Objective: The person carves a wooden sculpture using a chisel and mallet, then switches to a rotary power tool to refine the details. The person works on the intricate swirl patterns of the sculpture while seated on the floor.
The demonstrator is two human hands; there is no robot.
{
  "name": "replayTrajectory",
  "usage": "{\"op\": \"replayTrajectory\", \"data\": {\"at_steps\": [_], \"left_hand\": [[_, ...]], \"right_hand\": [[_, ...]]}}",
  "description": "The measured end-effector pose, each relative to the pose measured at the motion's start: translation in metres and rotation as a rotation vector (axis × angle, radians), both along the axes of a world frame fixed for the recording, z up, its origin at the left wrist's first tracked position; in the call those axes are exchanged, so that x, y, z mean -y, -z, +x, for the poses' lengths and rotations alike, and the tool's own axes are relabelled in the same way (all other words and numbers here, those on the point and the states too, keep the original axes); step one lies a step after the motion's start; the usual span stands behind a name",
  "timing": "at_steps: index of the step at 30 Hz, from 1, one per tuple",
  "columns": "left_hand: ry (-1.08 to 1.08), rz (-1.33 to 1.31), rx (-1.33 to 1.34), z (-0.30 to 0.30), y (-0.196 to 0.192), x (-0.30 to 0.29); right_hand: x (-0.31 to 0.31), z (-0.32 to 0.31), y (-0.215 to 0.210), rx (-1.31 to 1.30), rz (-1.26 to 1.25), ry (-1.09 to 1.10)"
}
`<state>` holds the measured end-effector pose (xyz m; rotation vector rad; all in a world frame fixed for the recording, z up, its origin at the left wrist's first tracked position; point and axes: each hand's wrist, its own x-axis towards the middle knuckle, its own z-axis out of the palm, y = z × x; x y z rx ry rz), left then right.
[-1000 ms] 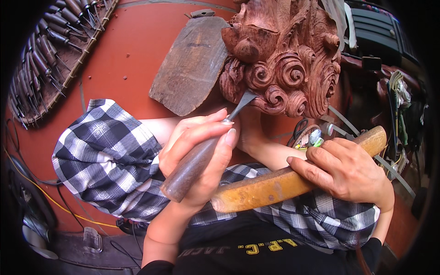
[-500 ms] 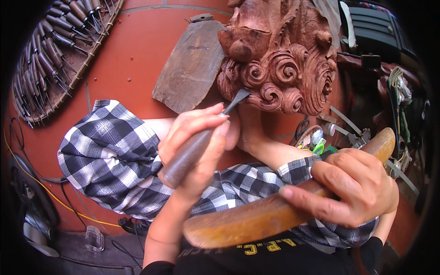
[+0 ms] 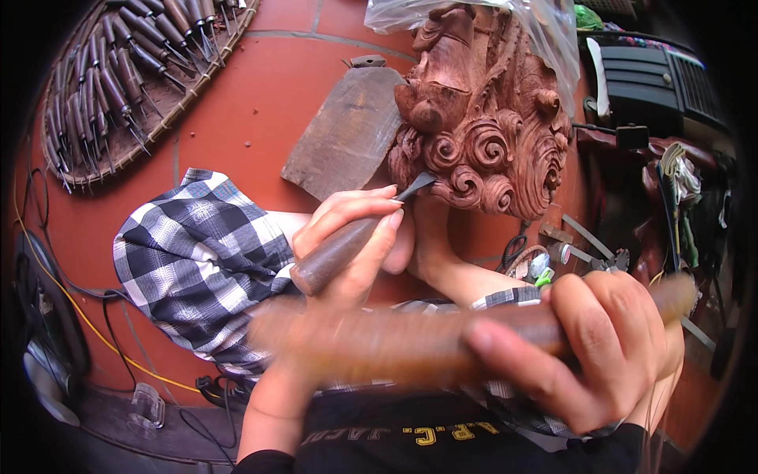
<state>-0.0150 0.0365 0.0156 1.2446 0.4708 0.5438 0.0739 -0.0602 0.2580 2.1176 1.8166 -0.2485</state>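
Note:
My left hand [image 3: 353, 237] is closed around a wood chisel [image 3: 335, 251] with a dark wooden handle. The chisel's flat metal blade rests against the lower left of a reddish-brown wood carving [image 3: 489, 150] covered in scrolls and swirls. My right hand [image 3: 604, 347] grips a curved wooden mallet [image 3: 395, 340], blurred by motion. Its broad end hangs above my left forearm, just below the butt of the chisel handle and apart from it. The carving's upper part sits partly under clear plastic sheeting [image 3: 564, 43].
At the far left, a round woven tray [image 3: 162, 126] holds many dark-handled chisels. A flat grey board [image 3: 347, 130] lies left of the carving. My bare feet and plaid shorts are close below it. To the right are a black case [image 3: 651, 87] and assorted clutter; cables lie at left.
The mallet has swung left and up toward the chisel's butt and is now blurred. My left hand still holds the chisel at the carving. The whole view has shifted slightly.

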Motion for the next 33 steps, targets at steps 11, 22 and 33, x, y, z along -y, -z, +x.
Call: {"op": "replayTrajectory", "data": {"at_steps": [11, 22, 33], "left_hand": [[-0.049, 0.179, 0.010, 0.002, 0.000, 0.013], [-0.194, 0.526, 0.105, 0.005, -0.007, 0.015], [-0.113, 0.385, 0.021, -0.010, 0.002, 0.016]], "right_hand": [[0.014, 0.017, 0.011, -0.057, 0.182, -0.191], [0.041, 0.020, 0.017, -0.120, 0.113, -0.055], [0.061, 0.038, 0.036, -0.251, 0.165, -0.241]]}}
